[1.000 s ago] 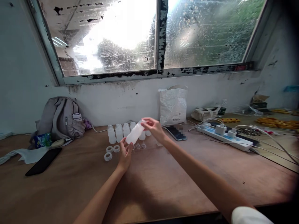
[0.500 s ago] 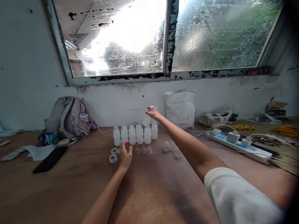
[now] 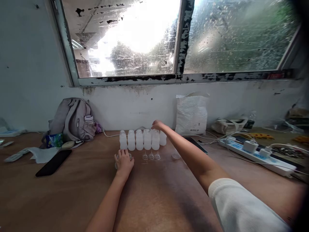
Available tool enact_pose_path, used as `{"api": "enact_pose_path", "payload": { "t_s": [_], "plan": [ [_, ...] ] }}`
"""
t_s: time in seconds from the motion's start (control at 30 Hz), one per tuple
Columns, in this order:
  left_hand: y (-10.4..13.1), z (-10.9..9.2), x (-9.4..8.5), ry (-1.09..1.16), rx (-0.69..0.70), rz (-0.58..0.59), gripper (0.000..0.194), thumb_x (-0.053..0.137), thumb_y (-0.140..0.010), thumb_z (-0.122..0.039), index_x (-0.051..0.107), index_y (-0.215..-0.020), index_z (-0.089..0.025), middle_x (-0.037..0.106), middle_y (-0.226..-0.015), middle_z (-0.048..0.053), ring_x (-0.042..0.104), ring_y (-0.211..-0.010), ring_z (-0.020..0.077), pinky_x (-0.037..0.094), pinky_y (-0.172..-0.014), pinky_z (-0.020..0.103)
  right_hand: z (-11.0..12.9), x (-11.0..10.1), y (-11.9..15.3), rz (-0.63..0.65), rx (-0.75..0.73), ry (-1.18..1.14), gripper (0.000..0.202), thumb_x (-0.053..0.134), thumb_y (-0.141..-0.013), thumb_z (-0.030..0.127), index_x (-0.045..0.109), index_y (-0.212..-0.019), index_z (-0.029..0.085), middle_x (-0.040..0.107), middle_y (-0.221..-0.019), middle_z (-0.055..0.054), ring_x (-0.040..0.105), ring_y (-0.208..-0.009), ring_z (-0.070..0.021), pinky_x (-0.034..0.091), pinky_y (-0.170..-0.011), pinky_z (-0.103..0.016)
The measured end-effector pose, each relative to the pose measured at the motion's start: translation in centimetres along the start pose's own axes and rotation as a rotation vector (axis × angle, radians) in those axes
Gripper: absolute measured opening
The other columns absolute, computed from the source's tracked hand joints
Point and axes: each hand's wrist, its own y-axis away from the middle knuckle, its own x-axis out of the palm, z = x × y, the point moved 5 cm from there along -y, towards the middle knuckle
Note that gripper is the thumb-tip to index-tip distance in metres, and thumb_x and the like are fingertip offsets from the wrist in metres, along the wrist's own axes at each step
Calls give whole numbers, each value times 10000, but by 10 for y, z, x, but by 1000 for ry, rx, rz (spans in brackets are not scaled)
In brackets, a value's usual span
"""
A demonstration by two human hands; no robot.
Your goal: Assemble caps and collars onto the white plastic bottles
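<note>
Several frosted white bottles [image 3: 139,140] stand upright in a row near the wall. My right hand [image 3: 158,125] is closed at the top behind the right part of the row, its fingertips partly hidden; a bottle seems to be under it. My left hand [image 3: 124,161] lies with fingers spread over white rings [image 3: 116,165], which it mostly covers. In front of the bottles stand small clear nipple-shaped pieces [image 3: 151,156]. A clear round cap [image 3: 176,156] lies by my right forearm.
At the left are a grey backpack [image 3: 72,120], a black phone [image 3: 53,163] and a white cloth [image 3: 44,154]. A white bag [image 3: 191,114] leans on the wall; at right lie a power strip [image 3: 260,156], cables and a dark flat device [image 3: 196,145].
My right hand has come down with the bottle it held, to behind the row. My left hand has moved a little left, from beside the rings to over them. The view has shifted slightly.
</note>
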Motion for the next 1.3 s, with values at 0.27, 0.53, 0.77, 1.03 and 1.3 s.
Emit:
{"api": "enact_pose_path", "payload": {
  "t_s": [0.27, 0.53, 0.77, 1.03, 1.3],
  "plan": [
    [0, 11, 12, -74, -14, 84, 337, 474, -738, -371, 551, -969, -138, 508, -1073, 157, 349, -1082, 308, 277, -856, 492, 6, -10, 10, -132, -47, -2, 343, 671, -591, 286, 574, -893, 156, 589, -946, -110, 546, -885, -258, 405, -719, -356],
    [0, -6, 3, 60, 147, -32, 286, 509, -733, -379, 556, -928, -176, 547, -1019, 109, 431, -1016, 275, 301, -871, 438, 24, -33, 83, -500, -336, -69, 256, 423, -785, 219, 487, -1028, 168, 518, -1042, -99, 451, -1007, -205, 334, -844, -318],
    [7, -30, -4, 302, 325, -10, 299, 524, -736, -373, 516, -963, -178, 597, -886, 66, 545, -852, 218, 402, -764, 331, -26, 51, 162, -545, -350, -241, 189, 430, -754, 195, 505, -923, 159, 517, -777, -41, 505, -712, -155, 391, -685, -266],
    [16, -42, -8, 424, 466, -35, 352, 542, -732, -327, 467, -1048, -193, 569, -998, 73, 526, -939, 224, 418, -802, 350, -60, 100, 158, -441, -319, -252, 124, 546, -711, 279, 586, -755, 170, 550, -772, -48, 535, -688, -164, 412, -633, -276],
    [20, -49, -19, 502, 534, -112, 332, 536, -736, -312, 460, -1039, -201, 570, -991, 61, 529, -929, 211, 422, -820, 355, -30, 91, 191, -380, -582, -298, 145, 519, -763, 310, 551, -801, 174, 563, -811, -47, 518, -771, -165, 402, -701, -280]
  ]
}}
